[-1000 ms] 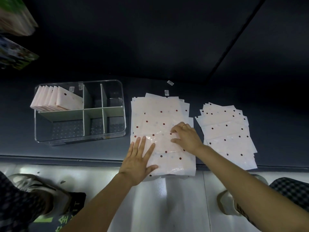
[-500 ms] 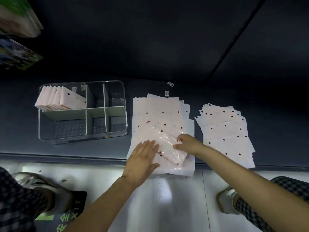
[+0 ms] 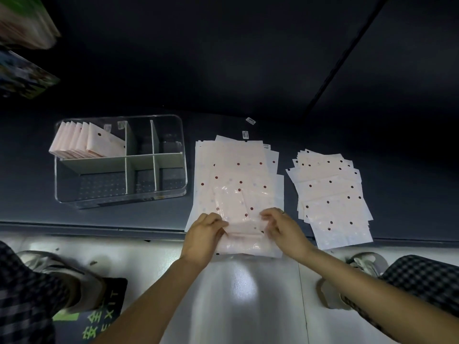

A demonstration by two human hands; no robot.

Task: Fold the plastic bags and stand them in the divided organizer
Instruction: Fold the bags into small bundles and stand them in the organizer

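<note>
Both hands pinch the near edge of the top bag [image 3: 242, 220], left hand [image 3: 204, 238] and right hand [image 3: 285, 232] at its corners; the organizer [image 3: 182, 155] lies left of the bag, nearer the left hand.

Between the hands, a glossy, crinkled plastic bag [image 3: 244, 207] with dots is seen. Left of them, the organizer [image 3: 181, 150] is of clear, smooth plastic with matt dividers. The worktop [image 3: 154, 217] looks matt dark; the floor [image 3: 248, 294] is shiny.
</note>
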